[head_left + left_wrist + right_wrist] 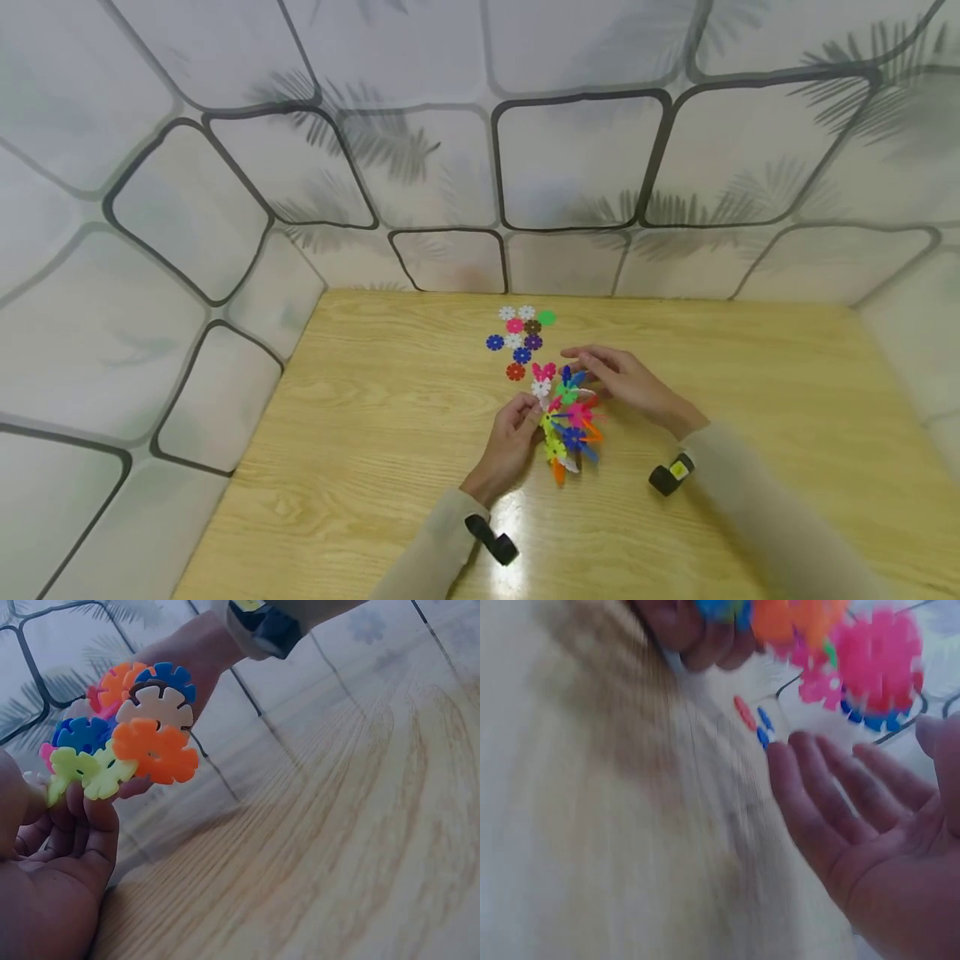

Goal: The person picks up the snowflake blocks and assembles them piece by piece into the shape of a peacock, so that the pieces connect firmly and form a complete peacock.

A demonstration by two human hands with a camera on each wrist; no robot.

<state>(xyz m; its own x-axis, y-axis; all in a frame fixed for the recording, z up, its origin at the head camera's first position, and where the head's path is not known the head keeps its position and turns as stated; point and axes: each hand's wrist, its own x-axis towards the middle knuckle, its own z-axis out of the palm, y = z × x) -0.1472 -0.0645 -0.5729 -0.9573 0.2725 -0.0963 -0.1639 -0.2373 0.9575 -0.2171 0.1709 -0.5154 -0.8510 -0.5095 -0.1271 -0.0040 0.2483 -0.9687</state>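
Observation:
A colourful cluster of interlocked notched plastic discs (573, 435) is held up over the table by my left hand (504, 446). In the left wrist view, thumb and fingers of that hand pinch a yellow-green disc (110, 774) at the cluster's edge. Orange, blue, white and pink discs spread out from there. My right hand (628, 385) is beside the cluster's far right side. The right wrist view has its fingers (817, 791) extended and slightly spread, palm facing up, below a pink disc (877, 656) of the cluster, nothing gripped.
Several loose discs lie flat on the wooden table (375, 400) beyond the cluster, among them a red one (515, 372), a purple one (532, 342) and a green one (547, 317). A patterned wall (570, 167) borders the table's back edge.

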